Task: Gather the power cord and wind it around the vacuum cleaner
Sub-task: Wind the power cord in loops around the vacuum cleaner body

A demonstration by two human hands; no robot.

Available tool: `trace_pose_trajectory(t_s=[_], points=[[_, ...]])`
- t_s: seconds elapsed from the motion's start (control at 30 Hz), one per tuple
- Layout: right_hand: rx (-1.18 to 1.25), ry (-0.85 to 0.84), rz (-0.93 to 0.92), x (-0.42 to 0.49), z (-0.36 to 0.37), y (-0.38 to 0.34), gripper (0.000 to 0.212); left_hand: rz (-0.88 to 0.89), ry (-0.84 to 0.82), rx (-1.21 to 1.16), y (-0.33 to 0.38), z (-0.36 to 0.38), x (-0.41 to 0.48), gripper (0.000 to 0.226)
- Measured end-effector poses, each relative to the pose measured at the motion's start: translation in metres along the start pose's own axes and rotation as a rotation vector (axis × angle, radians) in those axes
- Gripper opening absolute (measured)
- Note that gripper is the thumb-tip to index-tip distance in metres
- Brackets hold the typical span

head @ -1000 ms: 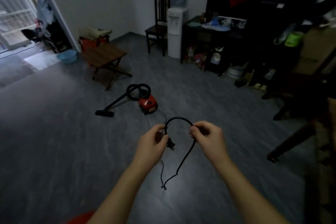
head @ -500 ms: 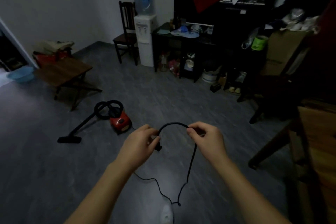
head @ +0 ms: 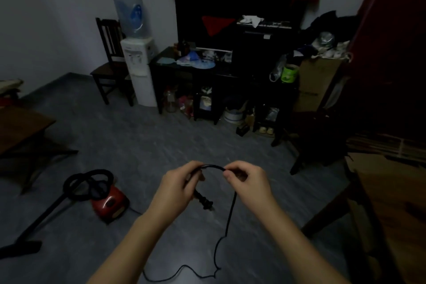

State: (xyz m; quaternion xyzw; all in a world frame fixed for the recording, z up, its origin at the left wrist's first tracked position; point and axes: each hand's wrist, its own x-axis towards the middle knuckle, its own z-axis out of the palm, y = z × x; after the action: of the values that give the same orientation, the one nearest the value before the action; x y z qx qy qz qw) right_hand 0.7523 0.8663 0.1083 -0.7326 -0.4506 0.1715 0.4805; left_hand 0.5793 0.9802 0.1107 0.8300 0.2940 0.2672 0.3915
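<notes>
A black power cord point(head: 231, 212) arches between my two hands at mid-frame. My left hand point(head: 176, 189) pinches it near the plug point(head: 204, 202), which dangles below that hand. My right hand point(head: 247, 185) pinches the cord a short way along; from there it hangs down and loops across the grey floor. The small red vacuum cleaner point(head: 109, 203) sits on the floor to the left, with its black hose point(head: 88, 183) coiled on top and its wand and floor nozzle point(head: 22, 245) stretching toward the lower left. A bit of cord leaves its right side.
A low wooden table point(head: 20, 129) stands at the left. A chair point(head: 108, 69) and water dispenser point(head: 137, 69) are by the far wall beside a cluttered dark cabinet point(head: 221, 76). Dark chairs point(head: 322, 145) and wooden furniture point(head: 391, 214) crowd the right.
My view has turned right, so the vacuum slid toward the left. My hands have come closer together and the arch of cord between them is shorter. The plug now dangles free below my left hand.
</notes>
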Motion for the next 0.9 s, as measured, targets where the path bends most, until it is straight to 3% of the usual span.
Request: trace_pose_trajectory(t_s=[0.17, 0.37, 0.6, 0.9], points=[[0.023, -0.208, 0.083, 0.076, 0.033, 0.063, 0.009, -0.234, 0.162, -0.224, -0.034, 0.003, 0.064, 0.023], [0.067, -0.474, 0.101, 0.182, 0.078, 0.099, 0.012, -0.500, 0.381, -0.314, -0.072, -0.016, 0.128, 0.019], [0.151, -0.654, -0.109, 0.293, 0.148, 0.042, 0.012, -0.615, 0.721, -0.328, -0.096, -0.061, 0.147, 0.016], [0.268, -0.846, -0.308, 0.338, 0.279, -0.062, 0.006, -0.678, 1.065, -0.469, -0.153, -0.157, 0.133, 0.018]])
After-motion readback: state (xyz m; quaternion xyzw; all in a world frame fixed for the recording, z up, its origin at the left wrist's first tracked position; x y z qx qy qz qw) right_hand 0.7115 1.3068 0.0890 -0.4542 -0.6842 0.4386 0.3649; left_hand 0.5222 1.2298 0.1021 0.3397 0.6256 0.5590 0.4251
